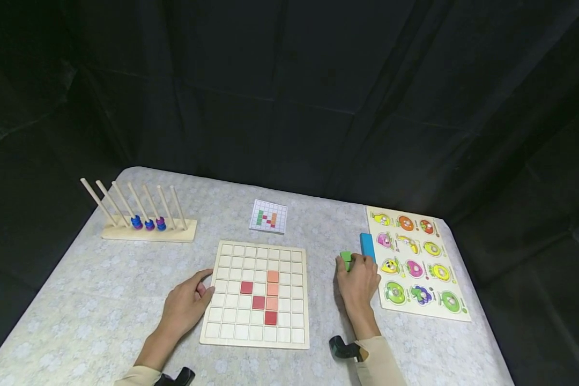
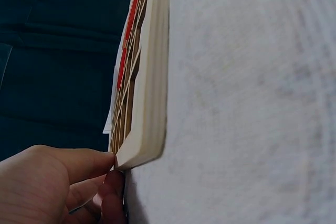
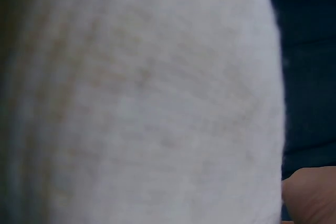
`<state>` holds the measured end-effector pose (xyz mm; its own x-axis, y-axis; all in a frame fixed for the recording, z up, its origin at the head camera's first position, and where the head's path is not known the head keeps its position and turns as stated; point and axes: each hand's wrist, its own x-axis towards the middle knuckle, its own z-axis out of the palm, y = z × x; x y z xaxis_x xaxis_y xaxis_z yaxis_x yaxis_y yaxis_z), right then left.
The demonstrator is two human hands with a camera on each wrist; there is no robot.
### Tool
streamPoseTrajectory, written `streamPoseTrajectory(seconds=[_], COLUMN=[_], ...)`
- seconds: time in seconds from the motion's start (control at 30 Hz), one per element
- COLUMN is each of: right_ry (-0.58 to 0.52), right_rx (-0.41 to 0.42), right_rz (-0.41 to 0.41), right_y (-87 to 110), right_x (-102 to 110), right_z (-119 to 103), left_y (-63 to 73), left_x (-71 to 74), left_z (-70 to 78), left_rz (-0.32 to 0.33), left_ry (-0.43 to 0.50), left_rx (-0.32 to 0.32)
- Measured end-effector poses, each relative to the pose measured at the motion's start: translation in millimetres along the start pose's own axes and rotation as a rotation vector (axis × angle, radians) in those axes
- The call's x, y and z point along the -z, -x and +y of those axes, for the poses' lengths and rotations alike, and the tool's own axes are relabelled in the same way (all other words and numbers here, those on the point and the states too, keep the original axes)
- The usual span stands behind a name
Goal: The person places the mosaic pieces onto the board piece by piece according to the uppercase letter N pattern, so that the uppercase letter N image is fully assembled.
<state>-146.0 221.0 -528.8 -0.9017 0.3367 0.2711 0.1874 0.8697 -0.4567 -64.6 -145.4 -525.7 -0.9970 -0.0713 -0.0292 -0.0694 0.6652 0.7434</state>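
Note:
My left hand [image 1: 185, 303] is at the left edge of a wooden grid board [image 1: 231, 332], thumb and forefinger spread apart with their tips at the rim. In the left wrist view, the fingertips meet the board [image 2: 152, 103] near its corner. Four square tiles, red [image 1: 271, 318] and orange [image 1: 272, 276], among several, lie in its cells. Right of the board, my right hand [image 1: 359, 281] pinches green square tiles [image 1: 346, 257] between thumb and fingers, partly hidden by them. Only a bit of skin and blurred cloth show in the right wrist view.
A pattern card [image 1: 268, 216] lies behind the board. Beside my right hand are a blue bar [image 1: 367, 247] and a fruit puzzle board [image 1: 427, 313]. At left stands a peg rack [image 1: 173, 236] with blue and purple beads. A dark curtain [image 1: 289, 96] hangs behind the table.

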Motion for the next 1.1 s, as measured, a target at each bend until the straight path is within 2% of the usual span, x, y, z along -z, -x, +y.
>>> streamPoseTrajectory(seconds=[0.33, 0.9, 1.1], right_ry=[-0.014, 0.021, 0.028], right_rx=[-0.014, 0.043, 0.034], right_rz=[0.004, 0.007, -0.008], right_y=[-2.9, -3.8, -2.1], right_x=[-1.2, -2.0, -2.7], right_z=[-1.1, -2.7, -3.4], left_y=[0.1, -0.2, 0.5], left_x=[-1.4, -2.3, -0.9], left_z=[-1.7, -1.3, -1.4], left_rz=[0.002, 0.016, 0.015], left_ry=[0.004, 0.013, 0.016], left_rx=[-0.002, -0.01, -0.018])
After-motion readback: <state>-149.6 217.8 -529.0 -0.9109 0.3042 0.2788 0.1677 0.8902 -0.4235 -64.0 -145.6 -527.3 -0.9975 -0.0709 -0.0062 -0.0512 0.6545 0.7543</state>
